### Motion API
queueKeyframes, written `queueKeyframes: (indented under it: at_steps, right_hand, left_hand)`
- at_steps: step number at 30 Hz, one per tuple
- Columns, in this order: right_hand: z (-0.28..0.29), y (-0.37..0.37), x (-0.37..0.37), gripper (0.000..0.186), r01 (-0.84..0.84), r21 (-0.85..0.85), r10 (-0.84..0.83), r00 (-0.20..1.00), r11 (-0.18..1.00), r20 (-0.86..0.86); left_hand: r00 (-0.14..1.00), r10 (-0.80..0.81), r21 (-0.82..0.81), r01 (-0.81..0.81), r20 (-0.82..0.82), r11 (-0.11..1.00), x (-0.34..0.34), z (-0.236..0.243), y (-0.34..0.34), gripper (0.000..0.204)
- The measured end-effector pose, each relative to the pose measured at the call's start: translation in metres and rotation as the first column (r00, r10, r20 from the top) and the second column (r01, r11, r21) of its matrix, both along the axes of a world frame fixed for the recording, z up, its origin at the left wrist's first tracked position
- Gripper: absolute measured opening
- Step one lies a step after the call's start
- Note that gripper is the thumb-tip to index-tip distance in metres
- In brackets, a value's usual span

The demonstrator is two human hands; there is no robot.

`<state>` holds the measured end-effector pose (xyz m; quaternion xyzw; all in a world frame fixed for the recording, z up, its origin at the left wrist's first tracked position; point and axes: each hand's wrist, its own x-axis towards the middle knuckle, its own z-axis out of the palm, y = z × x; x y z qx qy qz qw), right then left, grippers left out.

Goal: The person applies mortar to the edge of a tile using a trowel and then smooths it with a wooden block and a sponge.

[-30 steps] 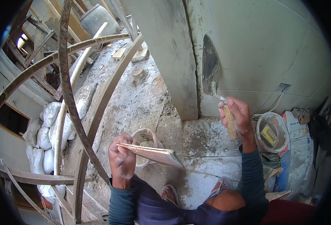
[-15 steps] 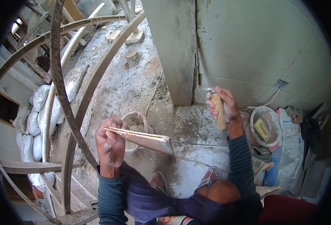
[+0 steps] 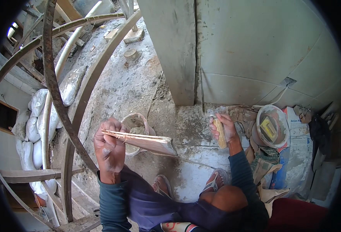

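In my left hand is a flat wooden board with pale, splintered edges, held by one end and tilted. My fingers close round that end, and whitish smears mark the thumb side of the hand. A bucket holding grey paste stands partly hidden beneath the board. My right hand grips the wooden handle of a narrow tool, apparently a thin trowel. Its slim blade seems to point toward the wall, near the foot of the grey column; contact cannot be made out.
Curved wooden and metal bars cross the left side, before stacked white sacks. At right, a bucket contains a yellow-handled float, beside a paper bag. A tiled wall rises ahead.
My right hand has moved down, away from the column and wall joint, bringing the tool with it. My left hand and the board have shifted slightly left in view.
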<state>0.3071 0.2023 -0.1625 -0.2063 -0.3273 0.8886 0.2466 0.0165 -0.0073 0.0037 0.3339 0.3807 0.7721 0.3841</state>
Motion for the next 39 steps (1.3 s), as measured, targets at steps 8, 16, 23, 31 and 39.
queueKeyframes:
  at_steps: [8, 16, 23, 31, 39]
  right_hand:
    - [0.075, 0.037, -0.004, 0.036, 0.281, 0.833, -0.56, 0.827, 0.477, 0.042]
    - [0.115, 0.068, -0.023, 0.029, 0.106, 0.991, -0.713, 0.689, -0.078, -0.13]
    - [0.108, 0.078, -0.035, 0.03, 0.207, 0.978, -0.671, 0.73, 0.036, -0.13]
    - [0.096, 0.076, -0.043, 0.03, 0.323, 0.941, -0.666, 0.725, 0.101, -0.178]
    - [0.07, 0.064, -0.051, 0.03, 0.204, 0.971, -0.613, 0.786, 0.124, -0.086]
  left_hand:
    - [1.0, 0.028, -0.024, -0.028, 0.003, 0.999, 0.0, -0.001, 0.006, 0.035]
    - [1.0, -0.005, 0.002, 0.005, 0.016, 1.0, 0.0, 0.003, 0.001, 0.031]
    - [0.999, 0.005, -0.021, -0.004, 0.036, 1.0, -0.001, 0.002, 0.0, 0.031]
    - [0.998, -0.016, -0.042, 0.019, 0.066, 0.999, -0.002, 0.003, -0.001, 0.041]
    - [0.997, -0.015, -0.047, 0.019, 0.078, 0.999, 0.0, 0.003, 0.002, 0.042]
